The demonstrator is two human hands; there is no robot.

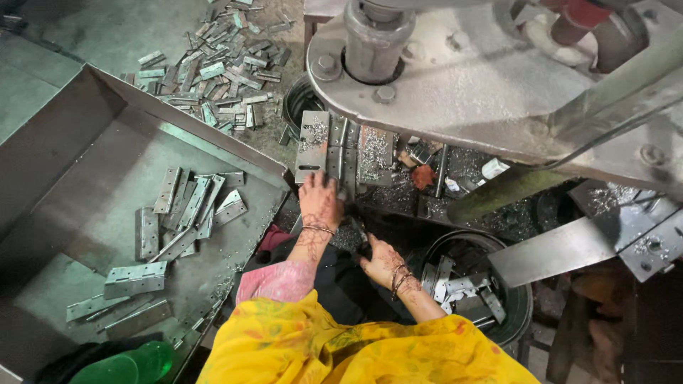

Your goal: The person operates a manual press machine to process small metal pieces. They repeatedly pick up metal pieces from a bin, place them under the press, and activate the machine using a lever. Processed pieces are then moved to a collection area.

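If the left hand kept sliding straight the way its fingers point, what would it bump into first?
The left hand points up the picture at the flat grey metal hinge lying under the big grey press. Its fingertips already seem to touch the hinge, though depth is unclear.

Metal workshop, looks like hinge production from where I'm watching. Heavy grey press machine (462, 78) overhead with big bolts, sheet-metal tray (85, 213) holding steel hinges (186, 206), more hinges heaped on the concrete floor (220, 64), a round bin (516, 313) of them, swarf everywhere. Dark area under the machine is hard to read, probably scrap.
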